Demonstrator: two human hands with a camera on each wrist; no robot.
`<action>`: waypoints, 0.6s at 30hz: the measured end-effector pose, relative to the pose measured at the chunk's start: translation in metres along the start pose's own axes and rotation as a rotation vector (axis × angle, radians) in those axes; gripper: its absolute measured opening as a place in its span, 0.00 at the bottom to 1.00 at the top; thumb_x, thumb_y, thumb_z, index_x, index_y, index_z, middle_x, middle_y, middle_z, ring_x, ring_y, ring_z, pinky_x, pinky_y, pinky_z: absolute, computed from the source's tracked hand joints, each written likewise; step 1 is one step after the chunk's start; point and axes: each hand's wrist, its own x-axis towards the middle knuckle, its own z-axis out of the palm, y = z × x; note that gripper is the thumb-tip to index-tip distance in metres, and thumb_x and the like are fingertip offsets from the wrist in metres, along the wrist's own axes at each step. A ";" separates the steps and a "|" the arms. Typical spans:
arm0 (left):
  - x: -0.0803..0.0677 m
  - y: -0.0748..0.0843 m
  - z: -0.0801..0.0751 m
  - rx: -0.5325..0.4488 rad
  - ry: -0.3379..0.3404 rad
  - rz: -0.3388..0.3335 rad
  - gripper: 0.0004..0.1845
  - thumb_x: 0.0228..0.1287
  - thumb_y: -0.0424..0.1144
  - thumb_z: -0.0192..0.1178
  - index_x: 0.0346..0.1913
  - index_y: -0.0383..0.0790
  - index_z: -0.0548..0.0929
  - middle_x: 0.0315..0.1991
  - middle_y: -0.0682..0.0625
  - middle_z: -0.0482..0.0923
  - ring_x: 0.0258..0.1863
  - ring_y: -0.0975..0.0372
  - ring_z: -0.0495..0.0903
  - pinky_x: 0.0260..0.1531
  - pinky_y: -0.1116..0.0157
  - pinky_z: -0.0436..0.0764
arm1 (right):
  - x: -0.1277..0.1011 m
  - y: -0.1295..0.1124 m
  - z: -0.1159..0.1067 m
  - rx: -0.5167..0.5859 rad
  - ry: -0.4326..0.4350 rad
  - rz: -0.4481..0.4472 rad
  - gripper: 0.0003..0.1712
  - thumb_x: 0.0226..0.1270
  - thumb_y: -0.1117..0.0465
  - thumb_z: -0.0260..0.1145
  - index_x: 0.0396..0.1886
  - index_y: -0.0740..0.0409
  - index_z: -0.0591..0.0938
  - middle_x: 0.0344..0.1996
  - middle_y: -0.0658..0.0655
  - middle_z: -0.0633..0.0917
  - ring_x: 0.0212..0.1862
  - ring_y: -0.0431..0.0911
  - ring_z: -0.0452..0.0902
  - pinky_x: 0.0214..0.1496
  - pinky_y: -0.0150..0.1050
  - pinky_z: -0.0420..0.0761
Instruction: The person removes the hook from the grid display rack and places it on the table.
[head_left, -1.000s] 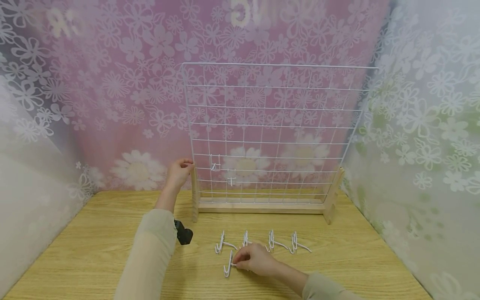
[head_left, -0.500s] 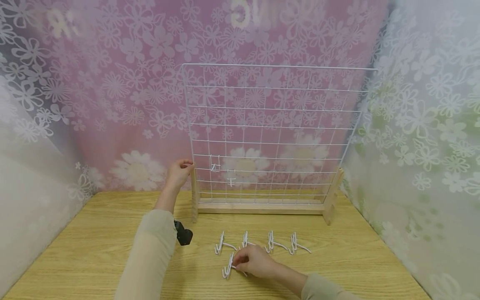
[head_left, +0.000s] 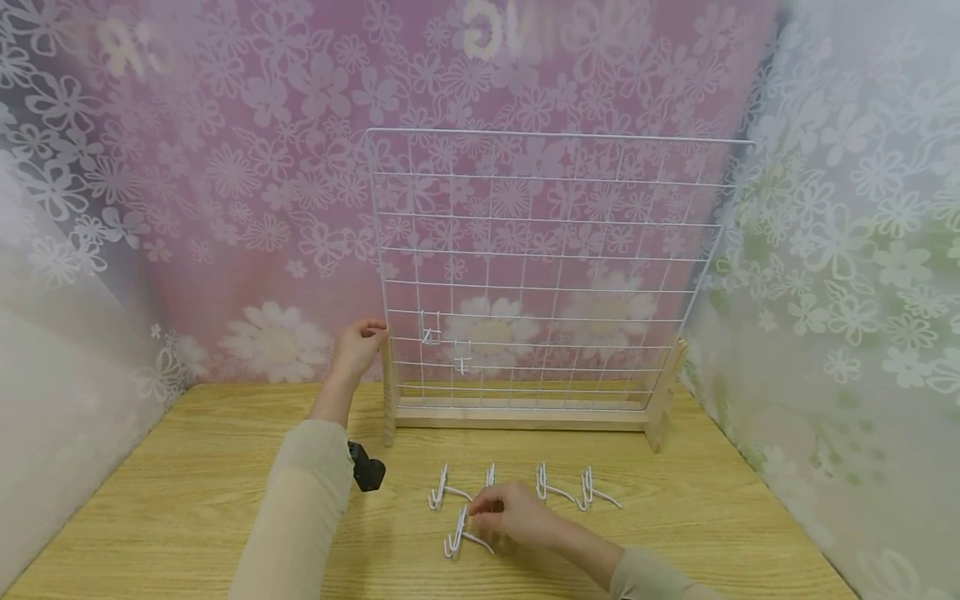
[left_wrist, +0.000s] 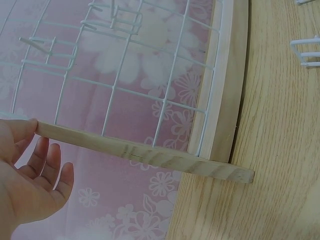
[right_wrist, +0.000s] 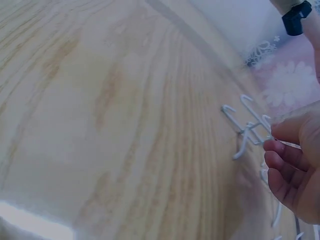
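A: State the position of the right hand point(head_left: 517, 518).

B: It rests low on the table point(head_left: 187, 500), in front of the grid point(head_left: 547, 250). Its fingertips point(right_wrist: 274, 145) are curled and pinch a white wire hook point(head_left: 459, 535), which lies on the wood just left of the hand. The wrist view confirms contact: thumb and forefinger close on the shank.

A: And the left hand point(head_left: 357, 346)?

B: It is raised at the grid's left edge. Thumb and fingers curl round the top of the left wooden post point(left_wrist: 145, 155). In the wrist view the thumb lies along the post and the other fingers point(left_wrist: 47, 165) hang relaxed below it.

A: Describe the grid.

B: White wire mesh, upright in a wooden base point(head_left: 517, 414) with a post at each end. Two hooks point(head_left: 431, 327) already hang in its lower left cells.

A: Other loose parts?

B: A row of spare hooks point(head_left: 558, 492) lies between the held hook and the base, near the right hand. A black wrist camera point(head_left: 367, 467) sits on the left forearm.
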 end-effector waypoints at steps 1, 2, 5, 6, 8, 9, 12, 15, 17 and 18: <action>0.000 0.000 0.000 0.002 0.001 0.001 0.14 0.66 0.36 0.53 0.51 0.31 0.76 0.45 0.38 0.71 0.43 0.50 0.72 0.41 0.60 0.70 | 0.001 -0.002 -0.002 -0.006 0.006 -0.001 0.06 0.62 0.63 0.64 0.37 0.58 0.84 0.31 0.46 0.82 0.31 0.36 0.72 0.33 0.30 0.73; 0.000 0.000 0.000 0.003 0.001 0.001 0.14 0.66 0.36 0.53 0.51 0.31 0.76 0.45 0.39 0.71 0.43 0.50 0.72 0.41 0.60 0.70 | 0.002 -0.003 -0.005 -0.016 0.014 -0.006 0.06 0.62 0.63 0.63 0.37 0.59 0.84 0.31 0.47 0.82 0.31 0.36 0.73 0.33 0.31 0.73; -0.001 0.001 0.000 0.001 -0.001 -0.001 0.14 0.67 0.35 0.53 0.50 0.31 0.76 0.45 0.38 0.71 0.43 0.50 0.72 0.41 0.59 0.71 | 0.004 -0.007 -0.013 -0.059 0.042 -0.006 0.08 0.63 0.60 0.63 0.37 0.60 0.84 0.31 0.47 0.82 0.31 0.36 0.73 0.33 0.31 0.73; -0.001 0.001 -0.001 0.006 -0.001 0.001 0.14 0.67 0.35 0.52 0.50 0.31 0.76 0.45 0.38 0.71 0.43 0.49 0.72 0.41 0.59 0.71 | 0.005 -0.008 -0.016 -0.066 0.050 -0.012 0.09 0.63 0.60 0.63 0.37 0.61 0.84 0.31 0.47 0.82 0.31 0.37 0.73 0.33 0.32 0.74; 0.000 0.001 -0.001 0.008 -0.004 0.003 0.14 0.67 0.36 0.52 0.51 0.31 0.76 0.45 0.38 0.71 0.43 0.49 0.72 0.42 0.59 0.71 | 0.006 -0.010 -0.022 -0.069 0.064 -0.031 0.11 0.64 0.58 0.63 0.38 0.62 0.83 0.31 0.46 0.82 0.31 0.37 0.74 0.32 0.32 0.75; 0.000 0.001 -0.001 0.010 -0.005 0.003 0.14 0.67 0.36 0.52 0.51 0.31 0.76 0.45 0.38 0.71 0.43 0.49 0.72 0.42 0.59 0.71 | 0.006 -0.011 -0.024 -0.063 0.067 -0.042 0.13 0.64 0.57 0.62 0.39 0.63 0.83 0.31 0.46 0.82 0.31 0.37 0.74 0.32 0.32 0.75; 0.001 0.000 -0.001 0.028 -0.002 0.021 0.15 0.67 0.36 0.52 0.52 0.30 0.76 0.44 0.38 0.72 0.43 0.50 0.72 0.41 0.59 0.71 | 0.007 -0.013 -0.032 -0.060 0.085 -0.112 0.14 0.66 0.56 0.61 0.39 0.64 0.83 0.32 0.47 0.82 0.31 0.37 0.74 0.31 0.33 0.76; 0.001 0.000 -0.001 0.031 0.002 0.036 0.16 0.67 0.35 0.52 0.52 0.29 0.76 0.42 0.39 0.72 0.42 0.51 0.73 0.41 0.60 0.72 | 0.010 -0.014 -0.037 -0.081 0.111 -0.124 0.14 0.66 0.56 0.61 0.39 0.63 0.83 0.33 0.48 0.82 0.33 0.37 0.74 0.33 0.33 0.76; 0.001 -0.001 -0.002 0.027 0.002 0.043 0.16 0.67 0.35 0.52 0.52 0.28 0.76 0.42 0.38 0.72 0.42 0.50 0.73 0.41 0.59 0.73 | 0.013 -0.015 -0.040 -0.081 0.125 -0.089 0.12 0.66 0.57 0.61 0.39 0.61 0.83 0.34 0.49 0.82 0.34 0.40 0.75 0.35 0.34 0.76; 0.001 0.000 -0.002 0.019 0.001 0.040 0.15 0.67 0.35 0.52 0.52 0.28 0.76 0.42 0.39 0.71 0.42 0.50 0.73 0.42 0.59 0.73 | 0.014 -0.016 -0.041 -0.084 0.128 -0.081 0.11 0.65 0.58 0.61 0.39 0.61 0.83 0.34 0.50 0.82 0.34 0.41 0.75 0.35 0.34 0.76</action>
